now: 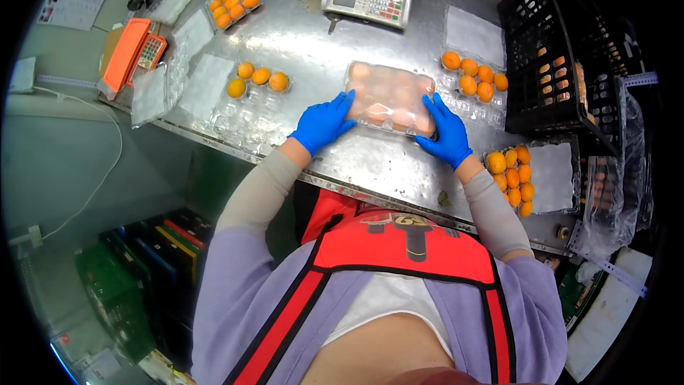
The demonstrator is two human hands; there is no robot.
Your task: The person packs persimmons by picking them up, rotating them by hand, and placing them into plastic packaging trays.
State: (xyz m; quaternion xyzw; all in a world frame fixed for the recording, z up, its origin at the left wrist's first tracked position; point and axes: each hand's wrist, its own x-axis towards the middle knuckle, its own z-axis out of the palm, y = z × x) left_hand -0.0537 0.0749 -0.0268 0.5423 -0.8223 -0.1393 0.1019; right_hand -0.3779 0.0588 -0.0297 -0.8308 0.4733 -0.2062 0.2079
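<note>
A closed clear plastic fruit box [392, 98] is between my two blue-gloved hands over the metal table. Rounded, pale orange fruits show dimly through its whitish top. My left hand [324, 122] grips the box's left edge, thumb toward the near corner. On the opposite side, my right hand [445, 132] holds the right edge with its fingers along the rim. Left of my left hand lies an open plastic tray [260, 110] with several orange fruits in its far part. Another open box with orange fruits [484, 73] lies beyond my right hand.
A scale [367, 0] stands at the far side of the metal table [299, 43]. A black crate [541, 85] rises on the right, near a filled fruit tray [511, 178]. An orange-framed device [135, 53] and empty plastic boxes [206, 85] are on the left.
</note>
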